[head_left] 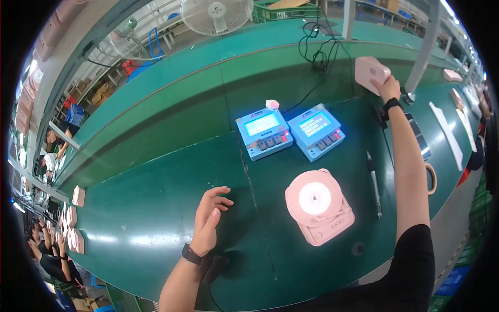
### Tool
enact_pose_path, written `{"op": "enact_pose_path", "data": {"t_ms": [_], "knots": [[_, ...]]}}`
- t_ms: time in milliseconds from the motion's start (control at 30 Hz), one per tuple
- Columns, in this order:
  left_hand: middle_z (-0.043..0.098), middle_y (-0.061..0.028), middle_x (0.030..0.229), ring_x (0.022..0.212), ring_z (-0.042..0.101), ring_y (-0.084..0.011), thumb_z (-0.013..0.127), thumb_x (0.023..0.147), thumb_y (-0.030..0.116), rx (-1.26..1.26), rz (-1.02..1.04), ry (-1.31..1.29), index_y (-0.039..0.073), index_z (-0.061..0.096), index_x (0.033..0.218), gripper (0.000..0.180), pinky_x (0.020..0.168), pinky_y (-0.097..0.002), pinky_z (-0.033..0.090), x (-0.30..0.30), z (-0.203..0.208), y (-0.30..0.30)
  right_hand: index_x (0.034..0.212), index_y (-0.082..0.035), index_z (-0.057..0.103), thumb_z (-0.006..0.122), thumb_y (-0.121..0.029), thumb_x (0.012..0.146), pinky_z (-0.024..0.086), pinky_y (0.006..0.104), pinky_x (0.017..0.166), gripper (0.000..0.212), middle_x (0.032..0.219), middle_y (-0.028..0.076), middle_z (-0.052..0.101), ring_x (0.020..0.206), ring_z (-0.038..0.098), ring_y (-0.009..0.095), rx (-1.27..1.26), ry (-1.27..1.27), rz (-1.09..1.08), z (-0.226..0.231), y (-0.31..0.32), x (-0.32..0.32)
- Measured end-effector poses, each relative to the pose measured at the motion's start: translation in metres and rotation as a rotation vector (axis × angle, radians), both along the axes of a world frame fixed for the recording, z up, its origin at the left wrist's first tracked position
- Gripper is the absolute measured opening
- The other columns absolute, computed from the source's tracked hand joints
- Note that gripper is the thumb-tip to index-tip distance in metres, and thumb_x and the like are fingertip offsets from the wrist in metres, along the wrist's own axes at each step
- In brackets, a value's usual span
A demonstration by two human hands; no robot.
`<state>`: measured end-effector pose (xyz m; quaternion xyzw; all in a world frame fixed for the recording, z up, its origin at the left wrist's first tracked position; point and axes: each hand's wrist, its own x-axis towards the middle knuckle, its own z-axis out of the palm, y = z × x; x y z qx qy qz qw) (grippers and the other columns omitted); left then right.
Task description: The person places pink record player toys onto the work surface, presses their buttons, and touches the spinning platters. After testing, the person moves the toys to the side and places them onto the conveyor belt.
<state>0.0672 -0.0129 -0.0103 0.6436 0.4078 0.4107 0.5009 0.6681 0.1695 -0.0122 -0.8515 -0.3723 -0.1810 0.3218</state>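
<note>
At the far right my right hand (389, 88) is closed on the near edge of a pink rounded device (368, 73), held upright by the back ledge of the bench. My left hand (208, 221) hangs over the bench left of centre, fingers loosely bent and apart, holding nothing. Between my arms lies a pink device with a round lit disc (315, 198) and small buttons on its lower part. Behind it sit two blue test boxes with lit screens, the left box (264, 134) and the right box (317, 133), side by side.
A pen (374, 184) lies beside my right forearm. Right of that arm are a tape roll (431, 178) and a white strip (447, 135). Black cables (319, 49) run over the back ledge. Several pink devices (77, 240) stand at the left end, near other people. A fan (217, 15) stands behind.
</note>
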Motion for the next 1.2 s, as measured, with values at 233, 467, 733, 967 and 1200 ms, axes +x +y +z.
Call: {"op": "enact_pose_path", "data": {"t_ms": [233,467,733,967,1200], "knots": [[0.052,-0.0132,0.132,0.105,0.055,-0.0184,0.050,0.092,0.050,-0.028,-0.010,0.010,-0.002,0.043,0.134,0.067,0.090,-0.0295,0.039,0.001,0.003,0.003,0.126,0.000,0.058,0.082,-0.050,0.068,0.050,0.0385,0.093,0.080,0.123,0.023,0.063,0.111,0.063,0.032,-0.060,0.245,0.215,-0.040,0.035,0.042],[0.052,-0.0128,0.131,0.105,0.055,-0.0179,0.051,0.092,0.048,-0.007,0.004,0.025,-0.003,0.044,0.133,0.066,0.090,-0.0286,0.039,0.001,0.003,0.005,0.134,0.001,0.052,0.081,-0.040,0.075,0.047,0.0331,0.096,0.078,0.124,0.018,0.063,0.113,0.061,0.025,0.158,0.440,0.366,-0.030,0.015,0.010],[0.054,-0.0104,0.130,0.105,0.054,-0.0166,0.050,0.093,0.035,0.041,-0.023,0.042,0.000,0.048,0.132,0.053,0.092,-0.0287,0.038,-0.001,0.001,-0.002,0.138,-0.001,0.046,0.078,-0.033,0.079,0.032,0.0382,0.111,0.074,0.143,0.011,0.047,0.136,0.041,0.024,0.027,0.576,1.291,0.064,-0.174,-0.199],[0.054,-0.0079,0.129,0.105,0.054,-0.0153,0.052,0.093,0.030,0.061,-0.045,0.076,0.002,0.049,0.131,0.047,0.092,-0.0288,0.039,0.006,0.000,-0.001,0.136,-0.006,0.048,0.085,-0.032,0.066,0.036,0.0430,0.110,0.083,0.143,0.017,0.045,0.134,0.042,0.035,-0.218,0.156,1.447,0.035,-0.217,-0.265],[0.054,-0.0063,0.127,0.105,0.052,-0.0144,0.052,0.092,0.030,0.105,-0.067,0.145,0.002,0.050,0.129,0.047,0.091,-0.0271,0.038,0.004,-0.001,-0.002,0.131,-0.005,0.050,0.085,-0.034,0.064,0.038,0.0435,0.108,0.081,0.139,0.017,0.048,0.131,0.044,0.036,-0.247,0.160,1.305,0.034,-0.225,-0.277]]}}
